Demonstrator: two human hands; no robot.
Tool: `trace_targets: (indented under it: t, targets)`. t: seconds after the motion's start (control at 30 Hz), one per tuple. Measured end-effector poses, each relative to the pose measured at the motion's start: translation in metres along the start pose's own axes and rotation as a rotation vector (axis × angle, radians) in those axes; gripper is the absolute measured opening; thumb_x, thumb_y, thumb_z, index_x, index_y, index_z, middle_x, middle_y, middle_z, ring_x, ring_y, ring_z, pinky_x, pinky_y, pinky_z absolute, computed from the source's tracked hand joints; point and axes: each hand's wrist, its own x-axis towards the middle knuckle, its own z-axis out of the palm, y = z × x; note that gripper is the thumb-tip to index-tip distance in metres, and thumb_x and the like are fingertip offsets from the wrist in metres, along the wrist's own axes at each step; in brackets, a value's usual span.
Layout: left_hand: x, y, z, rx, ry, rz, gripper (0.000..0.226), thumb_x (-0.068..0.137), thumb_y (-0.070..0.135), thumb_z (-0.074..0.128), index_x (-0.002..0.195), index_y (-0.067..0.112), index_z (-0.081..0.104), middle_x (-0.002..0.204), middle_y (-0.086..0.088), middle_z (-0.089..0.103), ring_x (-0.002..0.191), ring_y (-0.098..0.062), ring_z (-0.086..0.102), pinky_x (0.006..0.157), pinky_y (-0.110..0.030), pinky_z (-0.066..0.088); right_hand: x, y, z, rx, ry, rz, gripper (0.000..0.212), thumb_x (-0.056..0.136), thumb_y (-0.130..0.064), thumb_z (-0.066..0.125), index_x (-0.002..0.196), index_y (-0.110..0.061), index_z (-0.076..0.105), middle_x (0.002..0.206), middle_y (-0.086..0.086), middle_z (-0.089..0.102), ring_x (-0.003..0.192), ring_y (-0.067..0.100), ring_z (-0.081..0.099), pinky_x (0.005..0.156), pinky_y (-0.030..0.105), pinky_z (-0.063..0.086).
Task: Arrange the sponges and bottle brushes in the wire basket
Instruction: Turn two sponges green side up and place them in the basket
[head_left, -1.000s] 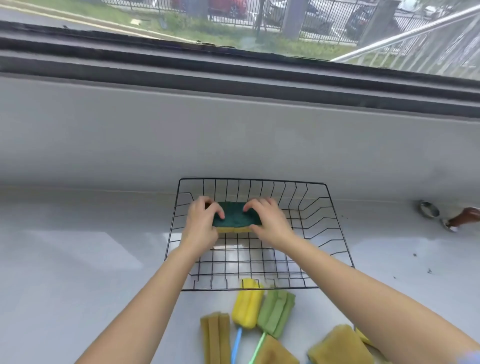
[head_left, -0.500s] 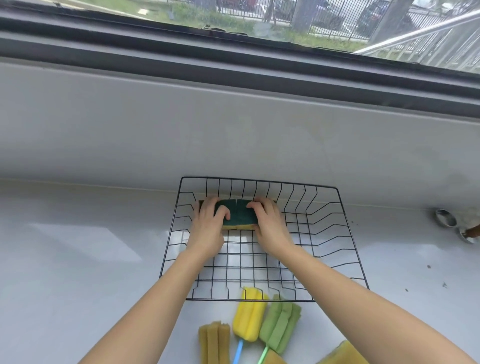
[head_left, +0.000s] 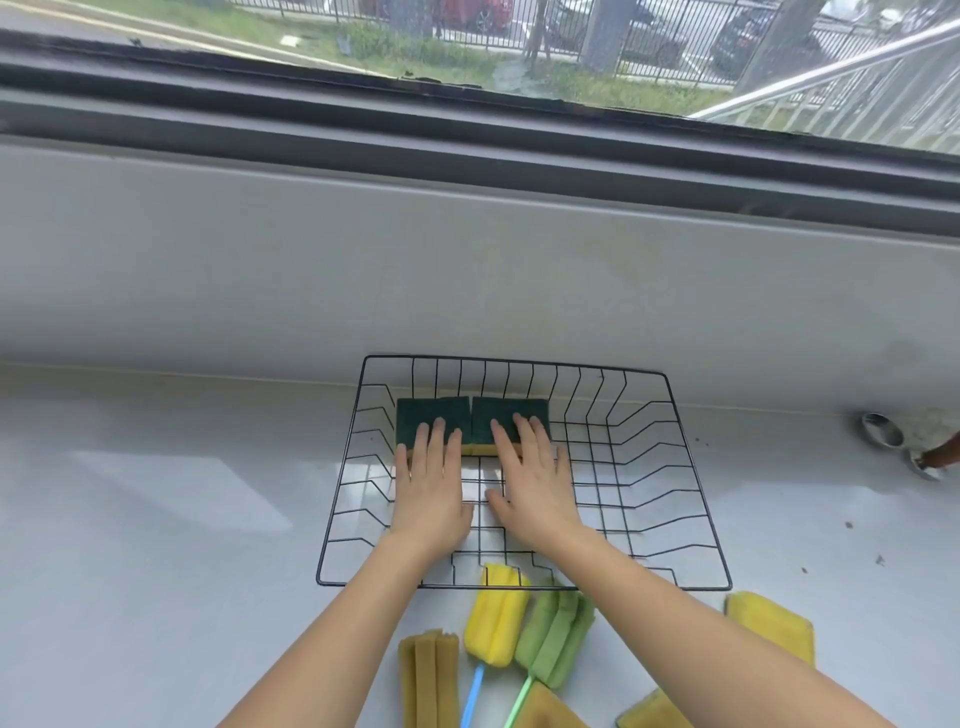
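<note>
A black wire basket (head_left: 670, 457) sits on the white counter against the back wall. Two green-topped sponges lie side by side at its far left: the left sponge (head_left: 428, 415) and the right sponge (head_left: 511, 413). My left hand (head_left: 428, 488) lies flat, fingertips resting on the left sponge. My right hand (head_left: 530, 488) lies flat too, fingertips on the right sponge. In front of the basket lie a yellow bottle brush (head_left: 496, 616), a green bottle brush (head_left: 553, 636) and a mustard bottle brush (head_left: 428, 675). Yellow sponges (head_left: 771, 623) lie at the front right, partly behind my right forearm.
The white counter (head_left: 171, 519) stretches to both sides of the basket. A metal fitting and a brown handle (head_left: 883, 431) stand at the far right by the wall. A window sill and frame run above the back wall.
Both hands have flattened and slid back from gripping the sponges; the two green sponges now lie separated side by side, pushed to the basket's far wall.
</note>
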Motion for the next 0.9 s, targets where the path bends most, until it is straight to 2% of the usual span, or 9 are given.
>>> trace_targets:
  t: [0.1,0.27,0.37,0.43,0.5,0.57,0.7,0.8,0.9]
  targets:
    - [0.003,0.001,0.001,0.03,-0.069,-0.001,0.086,0.089,0.039,0.048,0.146,0.011,-0.011,0.157,-0.013,-0.017,0.144,-0.03,-0.018,0.117,-0.051,-0.007,0.003,0.002,0.004,-0.007,-0.036,-0.005,0.088,0.086,-0.042,0.056,0.148,-0.027,-0.006,0.16,0.007,-0.006,0.147,0.027,-0.009,0.115,0.059,0.009]
    - [0.001,0.002,-0.001,0.032,-0.135,-0.008,0.086,0.09,0.035,0.048,0.145,0.011,-0.013,0.156,-0.012,-0.021,0.143,-0.029,-0.021,0.117,-0.051,-0.009,0.003,0.005,0.003,0.021,-0.101,0.008,0.09,0.085,-0.044,0.056,0.146,-0.032,-0.009,0.16,0.003,-0.012,0.146,0.024,-0.015,0.114,0.062,0.006]
    - [0.006,0.004,-0.015,0.042,-0.159,-0.014,0.08,0.088,0.025,0.048,0.147,0.012,-0.004,0.158,-0.011,-0.011,0.145,-0.028,-0.014,0.118,-0.05,-0.006,0.006,0.002,-0.008,0.062,-0.178,0.04,0.095,0.08,-0.038,0.062,0.147,-0.033,-0.005,0.16,0.001,-0.011,0.146,0.022,-0.015,0.114,0.064,0.007]
    - [0.013,0.005,-0.033,0.021,-0.199,-0.025,0.071,0.089,0.023,0.046,0.147,0.012,0.007,0.159,-0.012,0.001,0.146,-0.027,-0.005,0.118,-0.051,-0.003,0.008,-0.005,-0.024,0.121,-0.18,0.082,0.089,0.08,-0.033,0.062,0.148,-0.027,0.005,0.16,0.001,0.0,0.147,0.022,-0.007,0.114,0.063,0.011]
    - [0.013,0.009,-0.052,-0.042,-0.191,-0.038,0.066,0.09,0.025,0.045,0.147,0.012,0.014,0.158,-0.011,0.006,0.146,-0.026,0.0,0.118,-0.051,-0.003,0.008,-0.013,-0.042,0.205,-0.064,0.128,0.074,0.084,-0.028,0.057,0.146,-0.019,0.019,0.157,0.003,0.019,0.146,0.022,0.009,0.114,0.06,0.019]
    - [0.001,0.017,-0.063,-0.143,-0.064,-0.041,0.066,0.089,0.027,0.047,0.146,0.012,0.016,0.158,-0.009,0.008,0.146,-0.023,0.004,0.118,-0.051,0.0,-0.001,-0.02,-0.059,0.241,0.093,0.099,0.064,0.083,-0.023,0.055,0.142,-0.018,0.029,0.151,0.003,0.033,0.142,0.022,0.023,0.112,0.056,0.026]
    - [-0.05,0.047,-0.068,-0.359,0.125,-0.036,0.065,0.094,0.029,0.045,0.147,0.012,0.012,0.159,-0.005,0.01,0.146,-0.016,0.008,0.12,-0.046,0.005,-0.042,-0.026,-0.085,0.271,0.181,-0.001,0.062,0.086,-0.022,0.055,0.143,-0.023,0.03,0.154,-0.001,0.027,0.144,0.015,0.018,0.118,0.053,0.014]
    - [-0.097,0.074,-0.062,-0.415,0.172,0.054,0.063,0.095,0.028,0.043,0.147,0.015,0.01,0.159,0.0,0.01,0.146,-0.011,0.007,0.121,-0.041,0.004,-0.093,-0.025,-0.096,0.455,0.274,0.031,0.058,0.086,-0.018,0.057,0.14,-0.023,0.036,0.152,-0.002,0.033,0.143,0.014,0.022,0.118,0.046,0.019]
    - [-0.146,0.096,-0.044,-0.459,0.197,0.138,0.061,0.094,0.026,0.047,0.146,0.016,0.018,0.156,0.001,0.02,0.144,-0.014,0.017,0.121,-0.038,0.012,-0.157,-0.015,-0.088,0.639,0.335,0.082,0.053,0.084,-0.013,0.059,0.134,-0.02,0.043,0.145,-0.001,0.041,0.138,0.015,0.03,0.116,0.038,0.025]
